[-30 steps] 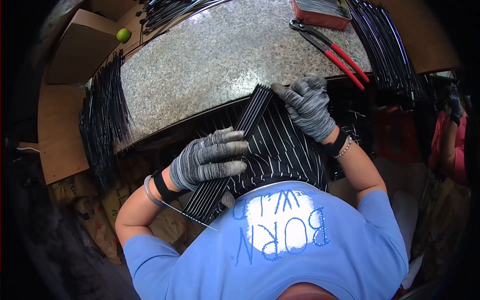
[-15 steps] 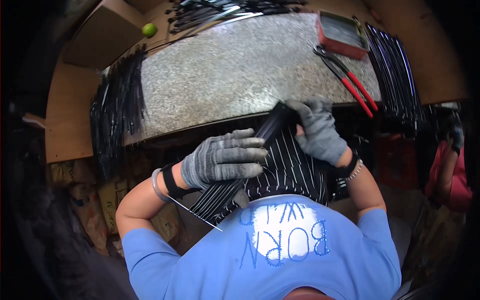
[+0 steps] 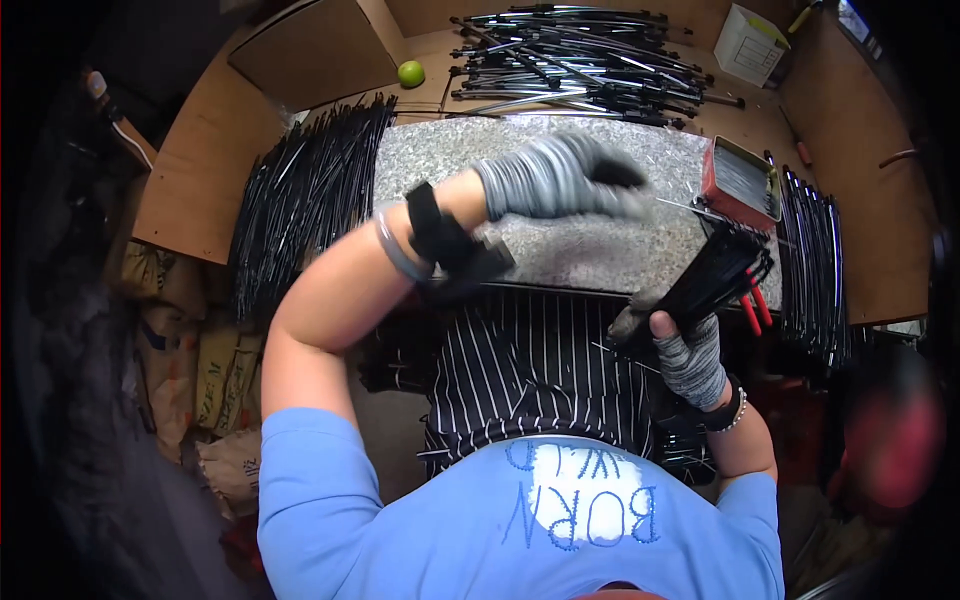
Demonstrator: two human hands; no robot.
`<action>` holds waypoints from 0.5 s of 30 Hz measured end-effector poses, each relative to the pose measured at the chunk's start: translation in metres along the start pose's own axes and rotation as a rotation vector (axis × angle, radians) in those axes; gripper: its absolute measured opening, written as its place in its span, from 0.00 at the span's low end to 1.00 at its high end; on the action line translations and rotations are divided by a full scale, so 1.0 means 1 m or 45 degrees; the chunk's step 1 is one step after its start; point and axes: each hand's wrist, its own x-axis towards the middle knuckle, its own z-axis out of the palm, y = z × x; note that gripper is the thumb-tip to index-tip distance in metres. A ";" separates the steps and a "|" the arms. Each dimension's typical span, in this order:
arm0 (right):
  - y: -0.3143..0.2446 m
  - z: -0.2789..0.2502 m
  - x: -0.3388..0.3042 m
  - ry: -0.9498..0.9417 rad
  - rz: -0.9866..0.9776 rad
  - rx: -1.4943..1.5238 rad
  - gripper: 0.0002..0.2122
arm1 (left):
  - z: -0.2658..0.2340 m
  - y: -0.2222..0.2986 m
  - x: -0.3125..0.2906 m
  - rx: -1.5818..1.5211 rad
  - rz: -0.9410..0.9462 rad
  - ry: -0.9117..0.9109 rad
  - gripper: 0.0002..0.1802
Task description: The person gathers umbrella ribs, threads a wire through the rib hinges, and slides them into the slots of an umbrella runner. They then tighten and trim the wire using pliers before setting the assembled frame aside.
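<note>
My right hand (image 3: 690,365), in a grey knitted glove, is closed around the lower end of a bundle of thin black ribs (image 3: 720,270). The bundle tilts up and to the right over the table's front edge. My left hand (image 3: 565,178), gloved alike, hangs over the middle of the stone slab, its fingers smeared by motion. A thin pale rod (image 3: 685,208) lies between those fingertips and the upper end of the bundle; whether the hand grips it is unclear. Behind the bundle show the red handles of pliers (image 3: 755,305).
A red tin (image 3: 712,190) stands at the slab's right. Black rods lie in stacks at the left (image 3: 315,190) and right (image 3: 815,260); black and silver rods (image 3: 580,60) are piled behind. A green ball (image 3: 411,73) sits by a cardboard box (image 3: 320,55). Another person's red clothing (image 3: 890,440) shows right.
My left hand has left my lap and swung up over the slab. My right hand has moved right and lower, carrying the black bundle with it. The view has shifted too.
</note>
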 end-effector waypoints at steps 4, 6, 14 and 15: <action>-0.004 0.009 -0.008 0.128 0.075 0.419 0.16 | -0.084 -0.080 0.043 0.996 -0.556 0.228 0.20; -0.003 0.007 -0.009 0.194 0.101 0.494 0.16 | -0.088 -0.099 0.066 1.087 -0.493 0.251 0.18; -0.003 -0.004 -0.017 0.275 0.120 0.454 0.17 | -0.069 -0.146 0.105 1.636 -0.170 0.556 0.17; -0.002 -0.005 -0.016 0.278 0.115 0.455 0.17 | -0.076 -0.147 0.101 1.699 -0.086 0.512 0.16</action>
